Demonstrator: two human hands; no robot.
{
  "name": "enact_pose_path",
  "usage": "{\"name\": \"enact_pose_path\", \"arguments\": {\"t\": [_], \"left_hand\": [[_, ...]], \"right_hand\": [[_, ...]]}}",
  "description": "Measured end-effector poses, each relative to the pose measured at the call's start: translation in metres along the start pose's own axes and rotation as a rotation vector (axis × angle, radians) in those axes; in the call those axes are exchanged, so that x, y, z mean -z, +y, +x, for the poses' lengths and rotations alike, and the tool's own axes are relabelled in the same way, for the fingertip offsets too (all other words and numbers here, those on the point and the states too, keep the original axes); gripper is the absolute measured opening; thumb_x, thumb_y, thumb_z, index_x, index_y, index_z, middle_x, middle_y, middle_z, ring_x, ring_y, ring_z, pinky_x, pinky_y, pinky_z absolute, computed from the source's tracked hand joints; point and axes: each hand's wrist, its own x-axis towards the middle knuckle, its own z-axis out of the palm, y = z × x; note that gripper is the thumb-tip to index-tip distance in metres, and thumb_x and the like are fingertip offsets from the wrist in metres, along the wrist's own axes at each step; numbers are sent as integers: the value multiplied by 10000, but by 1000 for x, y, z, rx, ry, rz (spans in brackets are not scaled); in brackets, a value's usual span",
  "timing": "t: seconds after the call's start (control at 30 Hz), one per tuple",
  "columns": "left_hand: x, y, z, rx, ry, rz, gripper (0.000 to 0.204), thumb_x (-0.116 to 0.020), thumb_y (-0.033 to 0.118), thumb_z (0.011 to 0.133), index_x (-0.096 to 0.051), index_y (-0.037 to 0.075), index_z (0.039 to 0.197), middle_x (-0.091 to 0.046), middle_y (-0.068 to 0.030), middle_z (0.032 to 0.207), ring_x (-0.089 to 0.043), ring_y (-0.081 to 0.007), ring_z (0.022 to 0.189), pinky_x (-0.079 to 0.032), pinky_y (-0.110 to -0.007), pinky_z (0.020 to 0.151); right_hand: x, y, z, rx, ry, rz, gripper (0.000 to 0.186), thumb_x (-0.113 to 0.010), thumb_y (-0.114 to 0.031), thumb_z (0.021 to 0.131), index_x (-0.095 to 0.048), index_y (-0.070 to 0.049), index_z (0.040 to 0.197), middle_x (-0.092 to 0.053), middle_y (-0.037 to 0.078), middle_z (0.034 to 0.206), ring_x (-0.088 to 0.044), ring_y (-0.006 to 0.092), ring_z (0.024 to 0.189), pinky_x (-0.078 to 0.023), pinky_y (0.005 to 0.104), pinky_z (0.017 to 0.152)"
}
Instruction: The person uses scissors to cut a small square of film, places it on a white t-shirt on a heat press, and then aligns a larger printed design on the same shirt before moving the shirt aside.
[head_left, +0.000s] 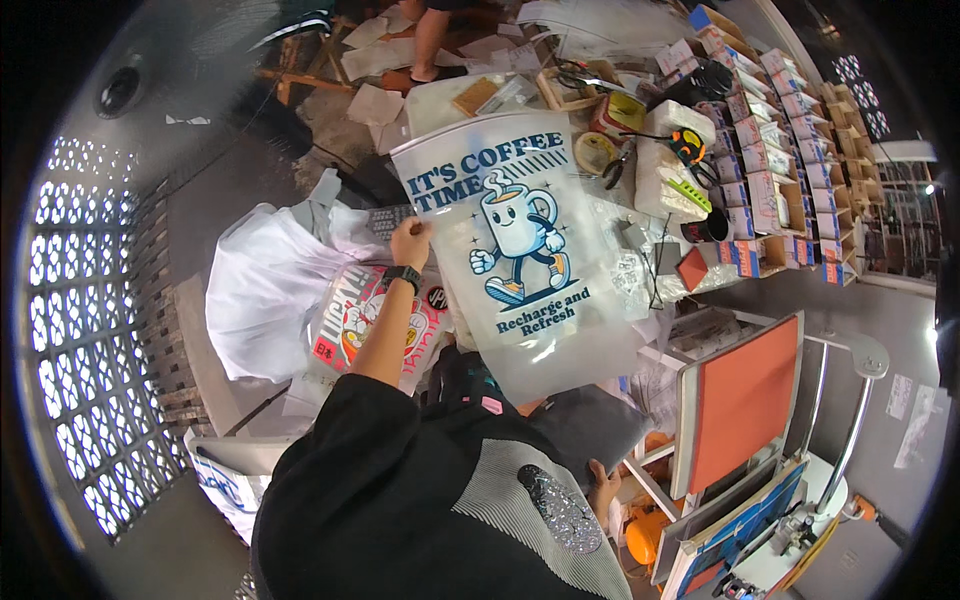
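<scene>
My left hand is closed on the left edge of a printed film sheet, a translucent sheet with a walking coffee-mug cartoon and dark blue lettering. The sheet is raised and tilted over the cluttered table, hiding much of it. Below my left wrist lies a second printed film sheet with pink and red cartoon art, partly covered by my forearm. My right hand is low at the right, beside a dark grey surface and the white metal frame of a press. Its fingers are only partly visible, so its grip is unclear.
White cloth is heaped at the left, near a keyboard. A heat press with an orange pad stands at the right. Behind are a black mug, scissors, tape rolls and stacked boxes. Another person's leg shows at the far side.
</scene>
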Motion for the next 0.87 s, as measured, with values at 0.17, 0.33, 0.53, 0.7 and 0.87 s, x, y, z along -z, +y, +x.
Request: {"name": "enact_pose_path", "arguments": {"t": [0.17,0.33,0.53,0.7,0.87], "left_hand": [[-24,42,15,-246,3,-45,150,-702,123,866,-661,-13,914,-680,-32,761,-601,-88,664,-482,-257,627],[-17,16,50,-354,172,186,313,-760,163,791,-650,18,1046,-688,-112,844,-643,-230,772,-507,-342,700],[-18,94,-126,-262,-189,-17,174,-636,70,859,-677,21,1020,-669,-112,906,-625,-199,801,-495,-333,743],[-62,97,-346,-75,-1127,168,501,-694,407,864,-642,-32,1099,-689,-161,988,-636,-225,952,-482,-341,862],[-79,116,-420,-207,-1263,-98,925,-748,574,758,-462,-37,1391,-566,-239,1312,-516,-392,1254,-384,-356,1068]], "right_hand": [[1,6,-15,3,100,114,335,-727,-99,752,-627,41,1038,-661,89,964,-623,178,832,-484,286,795],[-4,1,-34,31,106,41,383,-720,-173,784,-614,49,1077,-661,108,978,-627,205,870,-486,316,833],[-2,8,-47,78,293,384,473,-718,-194,824,-561,53,1196,-617,141,1119,-607,244,993,-487,363,875],[9,3,-84,-72,140,807,632,-715,-331,855,-470,30,1312,-576,142,1229,-595,284,1053,-487,426,914],[72,73,-126,-200,-84,446,702,-700,-394,862,-434,42,1344,-549,138,1292,-556,302,1145,-461,420,969]]}}
